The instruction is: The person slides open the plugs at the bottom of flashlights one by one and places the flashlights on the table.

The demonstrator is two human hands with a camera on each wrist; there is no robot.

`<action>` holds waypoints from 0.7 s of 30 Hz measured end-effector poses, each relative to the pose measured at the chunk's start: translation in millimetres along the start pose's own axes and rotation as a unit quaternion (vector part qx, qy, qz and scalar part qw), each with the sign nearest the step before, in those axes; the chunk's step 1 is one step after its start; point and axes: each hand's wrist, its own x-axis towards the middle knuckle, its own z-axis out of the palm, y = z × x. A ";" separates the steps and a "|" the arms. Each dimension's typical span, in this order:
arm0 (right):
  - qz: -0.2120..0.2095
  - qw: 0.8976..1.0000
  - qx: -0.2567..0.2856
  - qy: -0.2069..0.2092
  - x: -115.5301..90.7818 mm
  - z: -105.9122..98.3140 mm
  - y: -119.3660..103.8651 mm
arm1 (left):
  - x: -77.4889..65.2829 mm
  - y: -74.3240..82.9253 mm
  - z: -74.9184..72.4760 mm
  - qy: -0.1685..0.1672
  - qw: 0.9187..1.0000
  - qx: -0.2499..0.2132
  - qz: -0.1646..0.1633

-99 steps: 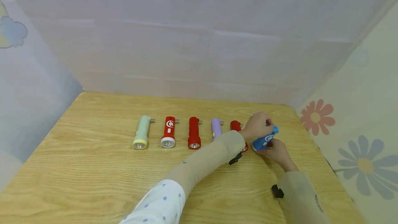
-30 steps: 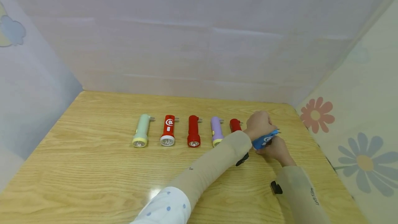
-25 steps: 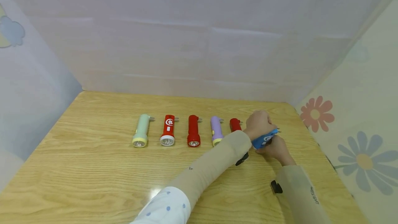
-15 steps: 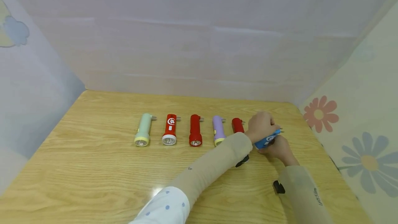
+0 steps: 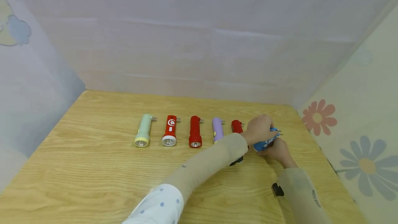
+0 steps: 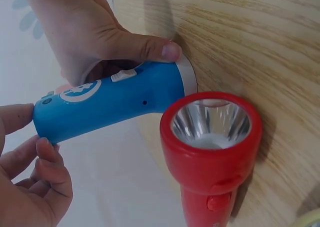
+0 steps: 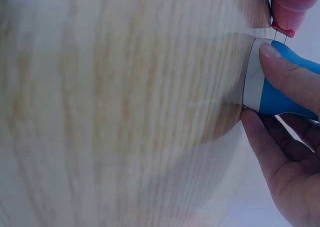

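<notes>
A blue flashlight (image 5: pixel 264 143) with a white rim stands tilted at the table's right side. My right hand (image 5: pixel 278 150) grips its head end, the thumb (image 7: pixel 287 74) lying along the blue body and white rim in the right wrist view. My left hand (image 5: pixel 261 127) reaches across and pinches the tail end; in the left wrist view its fingers (image 6: pixel 52 162) sit on either side of that end. Metal plug prongs (image 5: pixel 281 132) stick out at the tail. A red flashlight (image 6: pixel 210 152) lies close beside, partly hidden by my left forearm in the head view.
Farther left in the row lie a purple flashlight (image 5: pixel 217 129), a plain red one (image 5: pixel 195 130), a red-and-white one (image 5: pixel 169 130) and a mint green one (image 5: pixel 144 129), prongs out. The wooden table (image 5: pixel 93 168) meets cloth-covered walls behind and at both sides.
Prongs now show at the blue flashlight's tail, unlike in the oldest frame. My left hand has shifted slightly on the tail since half a second ago. The other flashlights stay in place.
</notes>
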 end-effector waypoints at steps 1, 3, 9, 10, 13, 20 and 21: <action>0.001 1.000 0.001 0.000 0.1 -0.1 0.3 | 0.4 -0.9 0.1 -0.007 1.000 0.001 0.006; 0.001 1.000 0.002 0.000 0.0 -0.7 0.3 | 1.3 -2.6 0.2 -0.018 1.000 0.000 0.016; 0.001 1.000 -0.007 0.004 0.9 -2.8 -0.2 | 2.2 -4.6 -2.2 -0.035 0.999 0.006 0.023; 0.003 1.000 -0.009 0.003 1.3 -2.7 0.5 | 1.8 -4.6 -2.9 -0.037 0.999 0.007 0.023; -0.003 1.000 -0.012 0.002 1.1 -1.6 4.1 | -0.9 -3.9 -4.2 -0.037 0.999 0.009 0.025; -0.015 1.000 -0.013 0.006 -3.7 0.2 6.9 | -2.7 -5.0 -4.2 -0.035 0.999 0.015 0.036; -0.016 1.000 -0.011 0.005 -3.8 0.2 6.6 | -2.9 -5.2 -4.9 -0.034 0.999 0.017 0.036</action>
